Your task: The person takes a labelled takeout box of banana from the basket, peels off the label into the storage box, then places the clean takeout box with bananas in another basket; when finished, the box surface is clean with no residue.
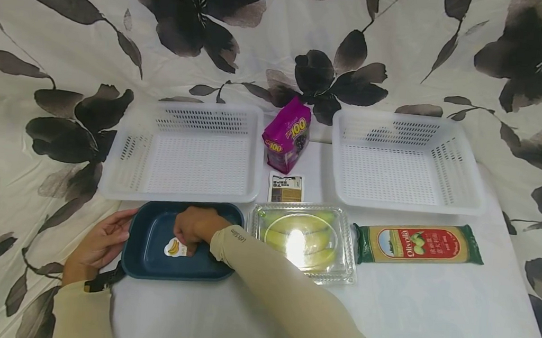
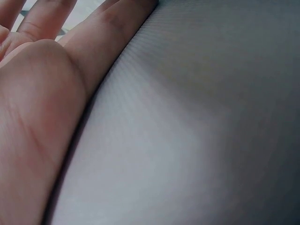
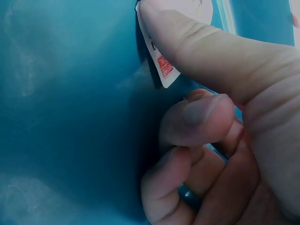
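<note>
A dark blue plastic tub (image 1: 148,271) stands at the table's front left. My right hand (image 1: 199,226) reaches down inside it, over a small white card with a banana picture (image 1: 174,247). In the right wrist view the thumb lies over the card (image 3: 165,70), pinching it near the tub's floor; the index finger is hidden and the other fingers are curled. Outside the tub's left wall is my left hand (image 1: 105,241), its fingers loosely bent by the rim. A blurred grey surface fills most of the left wrist view beside the left palm (image 2: 37,103).
Two white perforated baskets (image 1: 107,182) (image 1: 475,209) stand behind. Between them are a purple snack bag (image 1: 286,138) and a small printed card (image 1: 286,189). A clear box of bananas (image 1: 303,240) sits right of the tub, then a green-ended pasta packet (image 1: 418,244).
</note>
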`<control>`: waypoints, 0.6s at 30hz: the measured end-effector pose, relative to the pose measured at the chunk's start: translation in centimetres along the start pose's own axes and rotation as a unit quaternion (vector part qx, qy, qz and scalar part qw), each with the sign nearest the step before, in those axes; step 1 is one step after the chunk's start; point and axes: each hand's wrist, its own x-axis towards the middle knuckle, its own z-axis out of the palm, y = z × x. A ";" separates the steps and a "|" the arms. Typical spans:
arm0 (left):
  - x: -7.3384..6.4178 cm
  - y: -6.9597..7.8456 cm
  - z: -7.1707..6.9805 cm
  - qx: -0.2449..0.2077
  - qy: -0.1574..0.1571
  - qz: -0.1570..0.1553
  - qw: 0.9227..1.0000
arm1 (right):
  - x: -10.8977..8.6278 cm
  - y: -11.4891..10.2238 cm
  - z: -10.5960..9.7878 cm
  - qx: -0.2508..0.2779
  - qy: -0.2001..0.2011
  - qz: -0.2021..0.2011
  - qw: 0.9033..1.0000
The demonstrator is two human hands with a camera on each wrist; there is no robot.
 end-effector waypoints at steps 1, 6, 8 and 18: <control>0.0 0.0 0.0 -0.001 0.000 0.000 1.000 | 0.0 0.0 0.0 -0.002 -0.001 -0.001 1.000; 0.0 0.0 0.0 0.003 0.005 -0.003 1.000 | -0.1 0.1 -0.3 -0.003 -0.017 -0.009 1.000; 0.0 0.0 0.0 0.006 0.007 -0.004 1.000 | -0.3 0.1 -0.6 -0.003 -0.026 -0.010 1.000; 0.0 0.0 -0.2 0.005 -0.010 -0.001 1.000 | -2.4 -0.1 -2.0 -0.006 -0.058 -0.036 0.998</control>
